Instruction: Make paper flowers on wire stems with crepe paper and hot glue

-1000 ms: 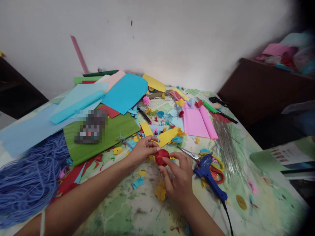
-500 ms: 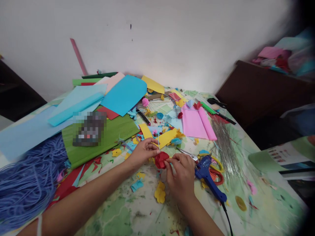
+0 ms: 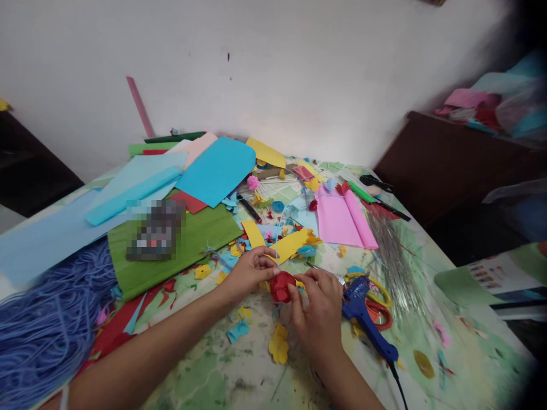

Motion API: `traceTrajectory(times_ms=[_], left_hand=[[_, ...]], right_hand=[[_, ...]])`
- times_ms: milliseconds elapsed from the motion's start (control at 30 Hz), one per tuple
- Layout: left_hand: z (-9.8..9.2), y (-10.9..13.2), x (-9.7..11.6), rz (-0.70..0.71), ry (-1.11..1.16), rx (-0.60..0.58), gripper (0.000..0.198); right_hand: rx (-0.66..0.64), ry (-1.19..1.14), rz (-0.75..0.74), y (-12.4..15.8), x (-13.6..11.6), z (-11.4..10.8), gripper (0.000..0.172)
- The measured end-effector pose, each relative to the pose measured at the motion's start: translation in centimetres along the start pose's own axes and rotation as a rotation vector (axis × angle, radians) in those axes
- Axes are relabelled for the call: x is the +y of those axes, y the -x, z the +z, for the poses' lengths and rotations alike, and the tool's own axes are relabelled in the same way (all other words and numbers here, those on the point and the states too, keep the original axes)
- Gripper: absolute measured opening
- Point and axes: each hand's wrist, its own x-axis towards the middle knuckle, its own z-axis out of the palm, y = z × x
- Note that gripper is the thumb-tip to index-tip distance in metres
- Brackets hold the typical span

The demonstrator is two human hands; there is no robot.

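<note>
"Status of the red paper flower?"

"Layers formed into a rounded head, located between both hands over the table. Left hand pinches the upper left edge; right hand grips the right edge, thumb against fingers."

"Remaining?"

"Flower not yet released. Yellow cut-out lies loose nearby; glue gun rests unheld. Whether the layers are bonded cannot be confirmed from this angle."

We identify a bare left hand and a bare right hand, bare forearms, and one narrow, pale strip across the left arm.
</note>
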Motion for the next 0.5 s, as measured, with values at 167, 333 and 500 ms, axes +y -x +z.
traceTrajectory(times_ms=[167,333,500], left_hand=[[-0.04,-0.15,-0.25,0.007,-0.011,-0.02,0.041],[0.01,-0.06,-0.39,0.003,-0.018,-0.018,0.041],[0.1,-0.01,-0.25,-0.011,-0.027,-0.003,0.041]], right_hand=[[0.001,0.013,-0.006,-0.16,0.07,-0.03,0.011],[0.028,0.012,-0.036,-0.2,0.3,0.1,0.012],[0.038,0.042,-0.039,-0.25,0.49,0.22,0.013]])
